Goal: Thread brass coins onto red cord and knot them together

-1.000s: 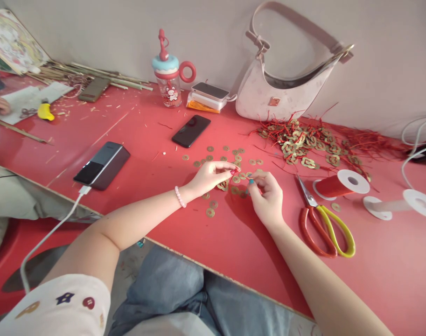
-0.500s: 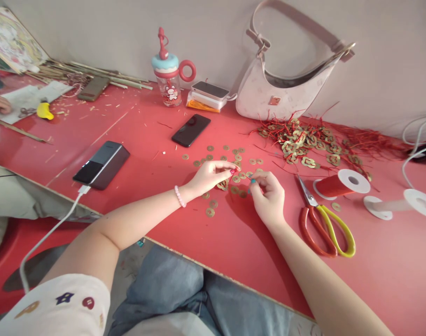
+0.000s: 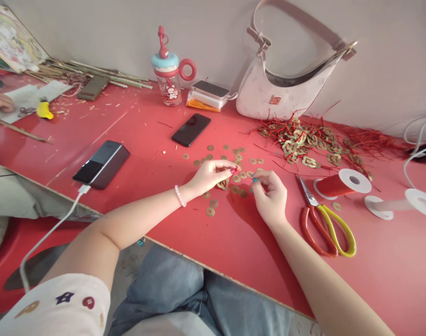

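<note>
My left hand (image 3: 210,176) is closed in a pinch on red cord (image 3: 236,168), above several loose brass coins (image 3: 243,193) with holes in their middles. A coin ornament (image 3: 222,185) lies under its fingers. Just to the right, my right hand (image 3: 269,192) is pinched too, thumb against forefinger. What sits between those fingertips is too small to make out; it may be thin cord. Scissors (image 3: 314,210) with one red and one yellow handle lie open to the right of my right hand. Beyond them is a spool of red cord (image 3: 333,184).
Coin ornaments tied with red cord (image 3: 303,140) are heaped before a pale handbag (image 3: 282,100). A nearly bare spool (image 3: 396,205) lies far right. Phones (image 3: 192,129), a charging device (image 3: 101,164) and a lidded cup (image 3: 169,86) stand left. Another person's hand (image 3: 1,101) rests far left.
My right hand has shifted slightly to the right, away from my left hand. My left hand keeps its pinch in nearly the same place.
</note>
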Action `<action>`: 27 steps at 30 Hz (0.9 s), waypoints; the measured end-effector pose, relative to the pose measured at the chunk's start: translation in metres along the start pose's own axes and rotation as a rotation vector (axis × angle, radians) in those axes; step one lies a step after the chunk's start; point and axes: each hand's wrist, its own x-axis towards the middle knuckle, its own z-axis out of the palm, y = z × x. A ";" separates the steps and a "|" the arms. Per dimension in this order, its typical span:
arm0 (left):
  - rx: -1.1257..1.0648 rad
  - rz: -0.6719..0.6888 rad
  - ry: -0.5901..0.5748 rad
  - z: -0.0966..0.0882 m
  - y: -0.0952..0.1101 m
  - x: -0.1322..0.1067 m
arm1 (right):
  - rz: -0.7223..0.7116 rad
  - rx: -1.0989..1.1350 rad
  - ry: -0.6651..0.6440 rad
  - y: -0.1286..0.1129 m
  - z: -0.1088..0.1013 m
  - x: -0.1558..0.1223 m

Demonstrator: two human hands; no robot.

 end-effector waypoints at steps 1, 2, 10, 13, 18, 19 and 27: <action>-0.002 0.001 0.001 0.000 0.000 0.000 | -0.001 0.000 0.000 0.000 0.000 0.000; -0.004 0.002 0.002 0.000 0.000 0.000 | -0.003 -0.001 -0.001 0.000 0.000 0.000; 0.004 0.019 0.011 0.001 0.001 0.000 | 0.006 -0.014 0.013 0.001 -0.001 0.001; 0.015 0.022 0.014 0.001 0.000 0.000 | 0.007 -0.016 0.014 0.001 -0.002 0.001; 0.044 0.000 0.023 0.000 0.001 -0.001 | -0.004 -0.028 0.025 0.002 -0.003 0.003; 0.051 -0.005 0.023 0.000 0.002 -0.002 | -0.005 -0.034 0.029 0.002 -0.003 0.003; 0.044 -0.003 0.024 0.000 0.001 -0.001 | -0.008 -0.052 0.027 0.003 -0.004 0.004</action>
